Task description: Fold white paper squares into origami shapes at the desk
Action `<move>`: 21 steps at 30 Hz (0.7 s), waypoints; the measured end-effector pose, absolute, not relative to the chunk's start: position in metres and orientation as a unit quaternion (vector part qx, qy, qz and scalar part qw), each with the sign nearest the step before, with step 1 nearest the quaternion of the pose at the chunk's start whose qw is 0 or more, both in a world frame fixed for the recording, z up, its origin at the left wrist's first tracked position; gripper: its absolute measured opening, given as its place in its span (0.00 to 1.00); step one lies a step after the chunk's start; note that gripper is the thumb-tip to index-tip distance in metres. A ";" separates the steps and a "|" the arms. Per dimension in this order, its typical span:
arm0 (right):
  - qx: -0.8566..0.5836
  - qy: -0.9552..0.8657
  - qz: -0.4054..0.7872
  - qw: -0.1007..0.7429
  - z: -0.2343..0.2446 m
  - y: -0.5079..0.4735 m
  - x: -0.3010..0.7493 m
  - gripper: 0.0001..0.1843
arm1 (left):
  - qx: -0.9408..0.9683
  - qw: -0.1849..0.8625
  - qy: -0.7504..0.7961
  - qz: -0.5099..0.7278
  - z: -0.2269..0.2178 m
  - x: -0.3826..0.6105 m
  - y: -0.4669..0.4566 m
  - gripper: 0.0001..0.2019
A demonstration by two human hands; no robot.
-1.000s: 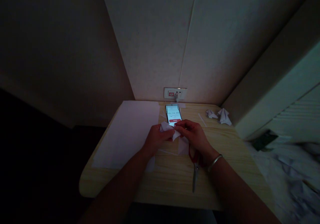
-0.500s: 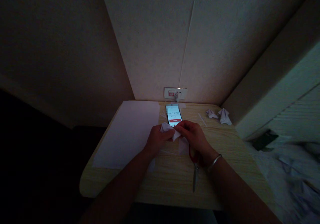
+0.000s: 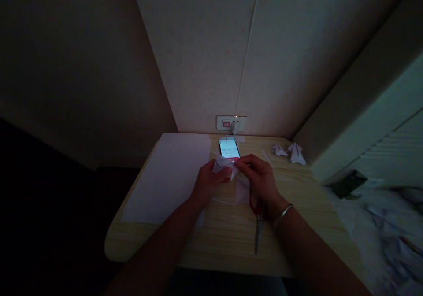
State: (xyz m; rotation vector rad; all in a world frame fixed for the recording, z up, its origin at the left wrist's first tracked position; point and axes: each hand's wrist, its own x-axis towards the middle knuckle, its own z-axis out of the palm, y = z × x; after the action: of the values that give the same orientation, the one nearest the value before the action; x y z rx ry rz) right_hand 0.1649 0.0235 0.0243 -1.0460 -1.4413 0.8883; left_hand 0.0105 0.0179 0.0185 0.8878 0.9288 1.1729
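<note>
In dim light, my left hand (image 3: 207, 183) and my right hand (image 3: 259, 178) meet over the middle of a small wooden table (image 3: 228, 234). Both pinch a small folded piece of white paper (image 3: 224, 166), held just above the tabletop. A lit phone (image 3: 229, 149) lies right behind the paper. A metal bangle sits on my right wrist. Red-handled scissors (image 3: 257, 225) lie on the table under my right wrist, blades toward me. A small flat white paper scrap (image 3: 242, 191) lies beneath my hands.
A large white sheet (image 3: 168, 177) covers the table's left part. Two small folded paper figures (image 3: 291, 152) rest at the far right corner. A wall socket (image 3: 231, 123) sits behind the phone. Bedding (image 3: 386, 225) lies to the right.
Both hands have lifted the folded paper slightly and moved it toward the phone; the fingers have shifted on the paper. Everything else is still.
</note>
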 end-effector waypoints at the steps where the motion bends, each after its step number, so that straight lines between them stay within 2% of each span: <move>1: -0.440 -0.620 0.331 0.559 0.025 0.024 0.167 0.05 | 0.370 0.666 0.379 0.526 0.020 0.009 0.019 0.23; 3: -0.434 -0.645 0.257 0.574 0.026 0.024 0.172 0.04 | 0.313 0.724 0.333 0.516 0.024 0.006 0.021 0.30; 5: -0.423 -0.666 0.221 0.574 0.027 0.024 0.175 0.04 | 0.259 0.778 0.320 0.475 0.026 0.003 0.023 0.32; 6: -0.415 -0.675 0.215 0.571 0.027 0.024 0.176 0.04 | 0.245 0.793 0.323 0.456 0.026 0.002 0.023 0.30; 9: -0.395 -0.699 0.214 0.556 0.026 0.024 0.177 0.06 | 0.252 0.784 0.331 0.461 0.025 0.002 0.024 0.16; 10: -0.394 -0.702 0.212 0.555 0.026 0.024 0.177 0.07 | 0.262 0.770 0.332 0.477 0.023 0.002 0.024 0.14; 13: -0.405 -0.680 0.215 0.572 0.026 0.026 0.175 0.10 | 0.281 0.728 0.336 0.527 0.020 0.005 0.023 0.17; 17: -0.428 -0.577 0.343 0.605 0.023 0.028 0.170 0.15 | 0.291 0.669 0.351 0.587 0.015 0.009 0.024 0.19; 21: -0.448 -0.500 0.470 0.573 0.022 0.028 0.162 0.19 | 0.297 0.586 0.375 0.654 0.014 0.012 0.024 0.17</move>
State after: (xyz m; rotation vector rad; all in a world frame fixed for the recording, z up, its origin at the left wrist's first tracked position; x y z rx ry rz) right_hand 0.1619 0.0282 0.0220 -1.0514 -1.1721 1.1014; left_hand 0.0116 0.0244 0.0143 0.6938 0.8737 1.5258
